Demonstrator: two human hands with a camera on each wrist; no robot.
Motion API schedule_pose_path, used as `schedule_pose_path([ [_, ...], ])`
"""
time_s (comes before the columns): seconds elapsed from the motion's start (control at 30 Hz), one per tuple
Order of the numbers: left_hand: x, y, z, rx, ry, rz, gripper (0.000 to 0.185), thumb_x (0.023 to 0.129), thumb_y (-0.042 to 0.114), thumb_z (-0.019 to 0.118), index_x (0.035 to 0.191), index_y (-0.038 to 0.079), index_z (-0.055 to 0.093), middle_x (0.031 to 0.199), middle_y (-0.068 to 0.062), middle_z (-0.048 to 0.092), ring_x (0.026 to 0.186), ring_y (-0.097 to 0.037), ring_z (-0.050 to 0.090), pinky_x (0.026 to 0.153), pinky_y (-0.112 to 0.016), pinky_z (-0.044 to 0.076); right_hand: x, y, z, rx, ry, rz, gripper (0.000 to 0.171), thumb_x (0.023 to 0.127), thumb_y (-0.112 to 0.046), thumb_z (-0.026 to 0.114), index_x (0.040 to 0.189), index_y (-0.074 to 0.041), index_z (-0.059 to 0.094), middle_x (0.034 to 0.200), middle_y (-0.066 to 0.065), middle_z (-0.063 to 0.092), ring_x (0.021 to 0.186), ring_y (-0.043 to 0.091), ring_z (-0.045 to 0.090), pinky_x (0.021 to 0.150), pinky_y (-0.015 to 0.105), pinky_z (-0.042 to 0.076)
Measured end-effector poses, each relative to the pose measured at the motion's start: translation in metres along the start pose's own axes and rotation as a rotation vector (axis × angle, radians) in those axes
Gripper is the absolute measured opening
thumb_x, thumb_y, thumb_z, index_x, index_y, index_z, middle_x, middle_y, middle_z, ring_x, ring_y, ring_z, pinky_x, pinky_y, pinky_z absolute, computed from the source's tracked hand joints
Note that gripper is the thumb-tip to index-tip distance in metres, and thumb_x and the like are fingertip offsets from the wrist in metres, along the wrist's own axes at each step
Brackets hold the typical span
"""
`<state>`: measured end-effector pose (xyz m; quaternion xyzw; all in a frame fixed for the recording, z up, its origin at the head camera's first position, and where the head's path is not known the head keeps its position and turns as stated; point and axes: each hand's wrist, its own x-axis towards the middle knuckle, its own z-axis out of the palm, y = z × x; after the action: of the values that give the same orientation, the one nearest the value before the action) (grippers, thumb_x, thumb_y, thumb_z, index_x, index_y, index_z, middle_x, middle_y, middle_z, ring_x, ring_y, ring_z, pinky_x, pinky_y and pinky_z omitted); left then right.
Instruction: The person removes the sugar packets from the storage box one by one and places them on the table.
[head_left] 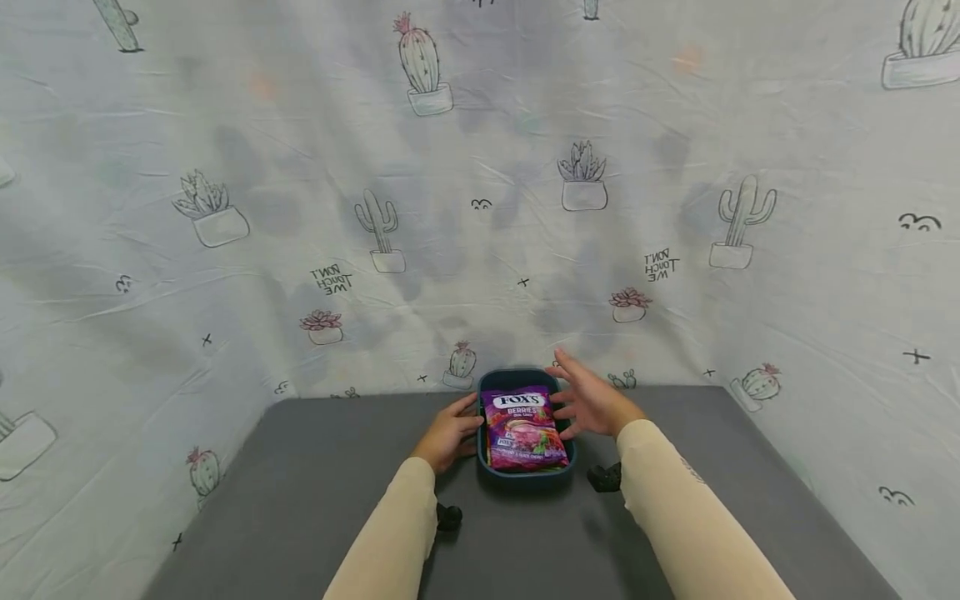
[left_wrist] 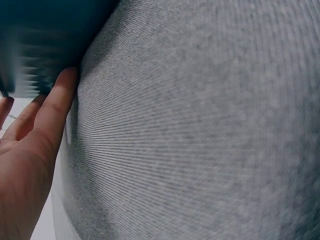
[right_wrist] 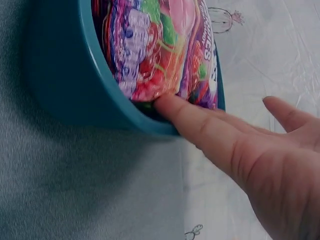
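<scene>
Sleeves, cream, two, nearest the head camera, reaching forward over the table [head_left: 315,483]

Bag [head_left: 522,427]: purple sweets pouch, lying flat in a teal tray [head_left: 525,477] at the table's far edge, filling it almost rim to rim. Judged light, soft and crinkly, with a slick film; loose contents likely to shift. Best taken by pinching a side edge or the sealed end, where the film stands clear of the rim

Right hand [head_left: 592,402]: fingers straight and spread, gripping nothing; one fingertip [right_wrist: 167,103] touches the bag's edge at the tray rim

Left hand [head_left: 448,435]: fingers relaxed, resting against the tray's left wall, holding nothing

Backdrop [head_left: 225,167]: pale cactus-print sheet behind and to both sides
</scene>
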<state>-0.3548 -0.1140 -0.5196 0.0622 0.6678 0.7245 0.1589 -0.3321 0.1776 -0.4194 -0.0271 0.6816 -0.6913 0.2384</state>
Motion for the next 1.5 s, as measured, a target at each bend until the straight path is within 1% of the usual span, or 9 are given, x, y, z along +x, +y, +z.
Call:
schedule_pose_path([
  [0.17,0.001,0.000,-0.001,-0.005,0.009,-0.002,0.068,0.109,0.015,0.065,0.171,0.009,0.037,0.168,-0.024,0.041,0.143,-0.043,0.052,0.103,-0.064,0.052,0.003,-0.002,0.005,-0.033,0.018,0.034,0.117,0.095,-0.089,0.048,0.177,-0.013,0.012,0.172,0.040,0.006,0.153,0.067,0.013,0.106,0.084,0.033],
  [0.4,-0.003,0.002,0.000,0.014,0.011,-0.001,0.068,0.108,0.015,0.065,0.171,0.008,0.038,0.168,-0.026,0.040,0.145,-0.046,0.050,0.103,-0.067,0.050,0.002,0.001,0.003,-0.079,0.031,0.042,0.116,0.094,-0.089,0.051,0.175,-0.011,0.021,0.168,0.043,0.019,0.153,0.061,0.025,0.100,0.069,0.050],
  [0.47,-0.004,0.003,0.000,0.010,0.012,0.001,0.068,0.109,0.015,0.065,0.171,0.008,0.037,0.168,-0.026,0.039,0.145,-0.046,0.049,0.103,-0.068,0.050,0.002,0.001,0.004,-0.082,0.026,0.034,0.114,0.095,-0.088,0.051,0.175,-0.011,0.024,0.167,0.043,0.022,0.152,0.061,0.027,0.101,0.070,0.049],
  [0.57,-0.006,0.003,-0.001,0.002,0.011,0.002,0.069,0.109,0.015,0.064,0.171,0.007,0.036,0.168,-0.026,0.039,0.145,-0.046,0.049,0.104,-0.068,0.049,0.003,0.003,0.006,-0.067,-0.012,0.021,0.106,0.100,-0.083,0.048,0.175,-0.012,0.025,0.167,0.042,0.019,0.152,0.065,0.023,0.108,0.078,0.037],
  [0.73,-0.006,0.002,-0.002,0.004,0.017,-0.005,0.069,0.109,0.015,0.065,0.171,0.007,0.036,0.168,-0.026,0.040,0.144,-0.046,0.051,0.103,-0.067,0.050,0.006,0.008,0.010,-0.070,-0.082,0.015,0.094,0.108,-0.072,0.047,0.175,-0.012,0.022,0.171,0.040,0.011,0.150,0.069,0.020,0.111,0.081,0.029],
  [1.0,-0.002,0.002,-0.001,-0.011,0.016,-0.013,0.067,0.109,0.017,0.065,0.171,0.010,0.039,0.168,-0.022,0.042,0.143,-0.043,0.052,0.103,-0.064,0.052,0.008,0.019,0.007,-0.056,-0.096,0.009,0.077,0.113,-0.053,0.052,0.175,-0.016,0.024,0.172,0.026,0.026,0.141,0.056,0.047,0.104,0.068,0.048],
  [1.13,-0.003,0.004,0.001,-0.015,0.007,-0.021,0.068,0.109,0.018,0.065,0.171,0.010,0.037,0.169,-0.023,0.040,0.145,-0.044,0.050,0.104,-0.064,0.051,0.012,0.027,0.007,-0.022,-0.090,-0.010,0.065,0.115,-0.031,0.057,0.172,-0.014,0.031,0.163,0.025,0.038,0.127,0.044,0.059,0.096,0.057,0.056],
  [1.3,-0.005,0.006,0.003,-0.007,-0.008,-0.012,0.068,0.110,0.018,0.064,0.172,0.010,0.036,0.169,-0.023,0.039,0.146,-0.044,0.049,0.104,-0.066,0.050,0.015,0.034,0.007,0.021,-0.083,-0.047,0.070,0.108,-0.002,0.064,0.171,-0.014,0.035,0.153,0.025,0.047,0.114,0.035,0.067,0.093,0.051,0.060],
  [1.5,-0.004,0.003,0.000,-0.015,-0.008,-0.004,0.069,0.110,0.017,0.064,0.172,0.010,0.035,0.170,-0.024,0.038,0.148,-0.045,0.046,0.105,-0.067,0.049,0.017,0.038,0.006,-0.009,-0.081,-0.079,0.071,0.107,0.003,0.064,0.170,-0.013,0.036,0.153,0.024,0.047,0.116,0.035,0.066,0.093,0.050,0.060],
])
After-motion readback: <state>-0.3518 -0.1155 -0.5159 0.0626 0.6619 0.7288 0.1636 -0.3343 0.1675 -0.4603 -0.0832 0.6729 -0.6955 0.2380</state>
